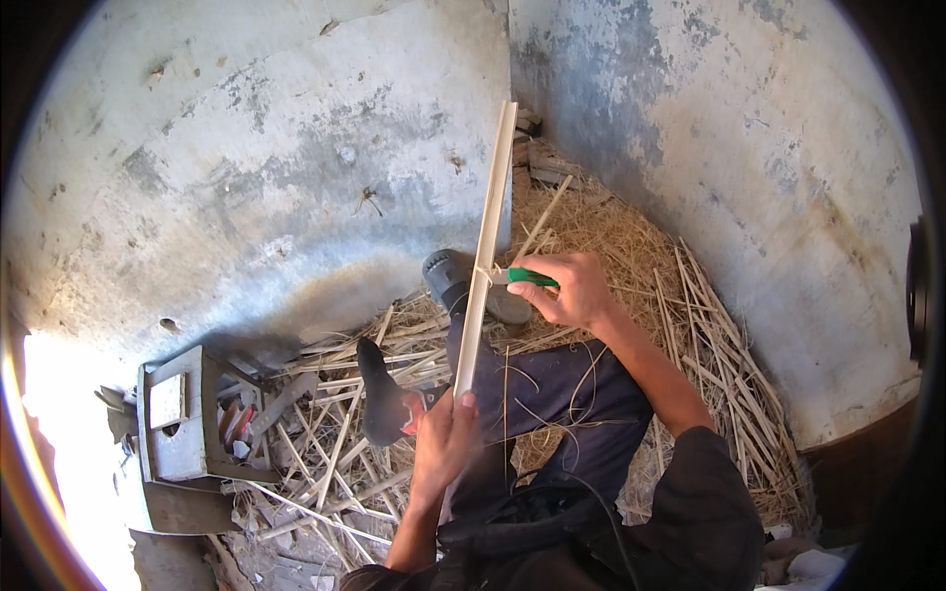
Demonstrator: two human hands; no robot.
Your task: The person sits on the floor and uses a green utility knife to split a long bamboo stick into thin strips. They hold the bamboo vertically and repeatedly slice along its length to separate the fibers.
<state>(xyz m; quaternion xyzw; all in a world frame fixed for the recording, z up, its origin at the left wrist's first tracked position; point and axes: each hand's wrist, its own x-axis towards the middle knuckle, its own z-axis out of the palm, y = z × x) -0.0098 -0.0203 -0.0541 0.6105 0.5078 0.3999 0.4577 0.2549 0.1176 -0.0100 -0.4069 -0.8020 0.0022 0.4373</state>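
Observation:
A long pale split-bamboo strip (490, 212), grooved along its length, slants up from my lap toward the corner of the walls. Its lower end is gripped in my left hand (443, 443), fingers wrapped round it. Some red shows beside that hand, on what I cannot make out. My right hand (572, 289) is closed on a green-handled knife (533, 278). The knife's short blade meets the strip's right edge about midway up, where a small curl of shaving shows. Thin shavings (572, 424) lie across my dark trousers.
A worn wooden box (202, 461) with odds and ends inside stands at the left. Cut strips (705, 345) lie heaped at the right, beside a mound of fine shavings (596, 231). More strips (335, 458) litter the floor. Peeling walls (286, 128) meet at the far corner.

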